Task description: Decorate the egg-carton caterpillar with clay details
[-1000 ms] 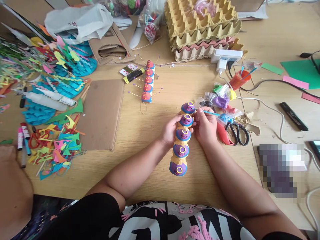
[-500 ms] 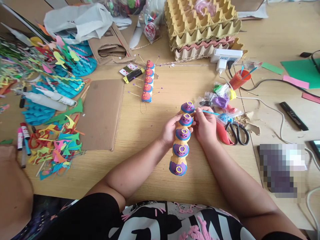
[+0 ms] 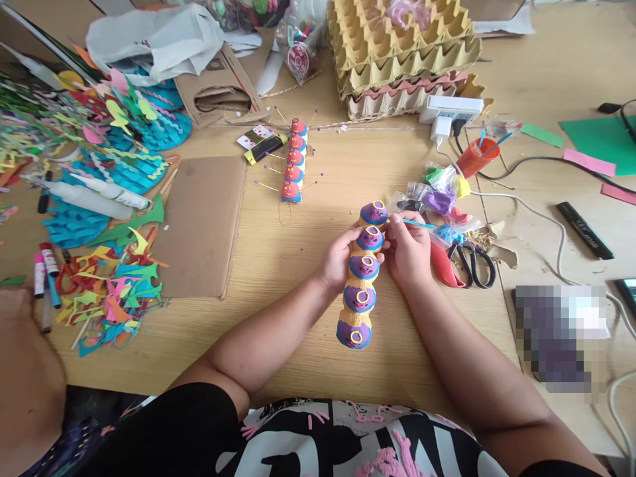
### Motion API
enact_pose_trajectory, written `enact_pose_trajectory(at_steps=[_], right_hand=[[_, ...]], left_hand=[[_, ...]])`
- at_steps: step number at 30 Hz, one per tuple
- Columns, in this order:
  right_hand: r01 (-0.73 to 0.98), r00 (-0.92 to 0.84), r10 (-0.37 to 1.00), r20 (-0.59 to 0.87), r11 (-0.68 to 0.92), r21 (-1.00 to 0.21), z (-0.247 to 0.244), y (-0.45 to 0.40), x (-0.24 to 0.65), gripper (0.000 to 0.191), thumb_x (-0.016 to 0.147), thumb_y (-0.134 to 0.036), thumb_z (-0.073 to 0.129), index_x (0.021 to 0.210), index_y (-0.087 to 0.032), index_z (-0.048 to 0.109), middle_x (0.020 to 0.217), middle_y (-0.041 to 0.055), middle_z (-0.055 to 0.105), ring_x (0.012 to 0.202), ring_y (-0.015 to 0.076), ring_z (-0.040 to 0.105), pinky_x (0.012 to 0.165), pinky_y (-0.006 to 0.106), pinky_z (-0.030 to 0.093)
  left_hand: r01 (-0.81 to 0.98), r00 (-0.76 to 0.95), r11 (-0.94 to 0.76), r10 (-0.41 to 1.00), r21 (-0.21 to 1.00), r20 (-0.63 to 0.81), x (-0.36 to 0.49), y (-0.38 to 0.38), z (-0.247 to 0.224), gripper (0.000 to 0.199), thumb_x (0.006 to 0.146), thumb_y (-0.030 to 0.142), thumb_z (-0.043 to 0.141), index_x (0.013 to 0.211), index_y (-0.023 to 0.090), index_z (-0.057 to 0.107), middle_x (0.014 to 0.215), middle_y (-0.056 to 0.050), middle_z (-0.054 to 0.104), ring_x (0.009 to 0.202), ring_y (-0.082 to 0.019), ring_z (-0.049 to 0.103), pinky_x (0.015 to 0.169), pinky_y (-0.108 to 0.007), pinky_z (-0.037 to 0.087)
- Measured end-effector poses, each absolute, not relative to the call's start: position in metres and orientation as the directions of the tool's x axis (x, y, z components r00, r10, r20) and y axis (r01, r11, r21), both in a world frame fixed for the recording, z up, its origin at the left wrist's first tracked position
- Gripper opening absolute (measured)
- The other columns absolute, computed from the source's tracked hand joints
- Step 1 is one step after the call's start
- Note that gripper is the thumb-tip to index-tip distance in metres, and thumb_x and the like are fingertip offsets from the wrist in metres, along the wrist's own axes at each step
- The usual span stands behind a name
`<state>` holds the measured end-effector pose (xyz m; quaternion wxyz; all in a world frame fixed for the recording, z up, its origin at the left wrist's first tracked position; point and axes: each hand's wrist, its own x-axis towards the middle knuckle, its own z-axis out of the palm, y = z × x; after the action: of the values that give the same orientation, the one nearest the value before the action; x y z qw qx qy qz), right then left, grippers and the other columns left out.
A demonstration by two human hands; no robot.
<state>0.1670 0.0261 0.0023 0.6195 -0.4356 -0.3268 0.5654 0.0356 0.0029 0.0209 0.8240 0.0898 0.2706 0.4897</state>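
A strip of egg-tray bumps (image 3: 364,266), coloured purple and blue with yellow rings and small faces, is held above the table. My left hand (image 3: 342,257) grips its left side near the upper end. My right hand (image 3: 408,248) pinches a thin blue tool (image 3: 420,224), whose tip touches the topmost bump; some fingers of this hand lie near the strip's right edge. Farther back stands a similar red and blue strip (image 3: 293,162), with pins sticking out at both sides.
Cardboard (image 3: 201,225), paper scraps (image 3: 116,291) and glue bottles (image 3: 89,199) lie left. Egg trays (image 3: 402,53) are stacked behind. To the right are scissors (image 3: 470,265), bagged clay (image 3: 440,199), an orange cup (image 3: 477,158), cables and a marker (image 3: 585,230). Someone's arm (image 3: 30,358) shows at left.
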Motion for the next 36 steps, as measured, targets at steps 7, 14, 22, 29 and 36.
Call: enact_pose_trajectory(at_steps=[7, 14, 22, 29, 36], right_hand=[[-0.424, 0.143, 0.986, -0.083, -0.015, -0.905, 0.0015, 0.0258, 0.1671, 0.047, 0.074, -0.056, 0.093, 0.084, -0.026, 0.058, 0.062, -0.0095, 0.052, 0.046, 0.0063, 0.047, 0.043, 0.021, 0.035], [-0.407, 0.147, 0.987, -0.065, 0.001, -0.913, 0.0013, 0.0257, 0.1671, 0.045, 0.077, -0.056, 0.090, 0.085, -0.026, 0.057, 0.062, -0.0093, 0.050, 0.047, 0.0067, 0.045, 0.042, 0.022, 0.037], [-0.419, 0.152, 0.986, -0.074, -0.003, -0.908, 0.0030, 0.0265, 0.1669, 0.047, 0.073, -0.058, 0.093, 0.085, -0.027, 0.059, 0.061, -0.0090, 0.050, 0.047, 0.0076, 0.043, 0.042, 0.022, 0.037], [-0.411, 0.137, 0.987, -0.079, -0.016, -0.911, 0.0027, 0.0263, 0.1681, 0.048, 0.077, -0.059, 0.089, 0.085, -0.028, 0.055, 0.061, -0.0096, 0.047, 0.048, 0.0077, 0.041, 0.043, 0.022, 0.039], [-0.422, 0.146, 0.984, -0.098, -0.028, -0.906, 0.0044, 0.0262, 0.1670, 0.048, 0.073, -0.059, 0.092, 0.085, -0.027, 0.057, 0.061, -0.0089, 0.048, 0.049, 0.0078, 0.040, 0.043, 0.022, 0.037]], left_hand=[[-0.752, 0.372, 0.505, 0.856, 0.425, -0.358, 0.0357, 0.0028, 0.0207, 0.037, 0.099, 0.024, 0.053, 0.132, 0.019, 0.070, 0.111, -0.008, 0.083, 0.084, -0.020, 0.081, 0.065, -0.027, 0.062], [-0.754, 0.370, 0.493, 0.865, 0.434, -0.340, 0.0355, 0.0023, 0.0208, 0.029, 0.099, 0.024, 0.052, 0.118, 0.016, 0.073, 0.103, -0.008, 0.083, 0.081, -0.019, 0.080, 0.064, -0.027, 0.062], [-0.751, 0.373, 0.499, 0.861, 0.432, -0.345, 0.0359, 0.0026, 0.0206, 0.029, 0.099, 0.023, 0.052, 0.117, 0.015, 0.073, 0.108, -0.009, 0.083, 0.082, -0.019, 0.081, 0.064, -0.027, 0.062], [-0.748, 0.381, 0.515, 0.850, 0.418, -0.364, 0.0361, 0.0024, 0.0204, 0.035, 0.098, 0.025, 0.053, 0.127, 0.017, 0.071, 0.108, -0.008, 0.083, 0.081, -0.018, 0.080, 0.065, -0.026, 0.060], [-0.746, 0.375, 0.501, 0.861, 0.439, -0.344, 0.0358, 0.0022, 0.0208, 0.029, 0.099, 0.024, 0.053, 0.117, 0.016, 0.073, 0.106, -0.009, 0.083, 0.084, -0.019, 0.081, 0.065, -0.027, 0.061]])
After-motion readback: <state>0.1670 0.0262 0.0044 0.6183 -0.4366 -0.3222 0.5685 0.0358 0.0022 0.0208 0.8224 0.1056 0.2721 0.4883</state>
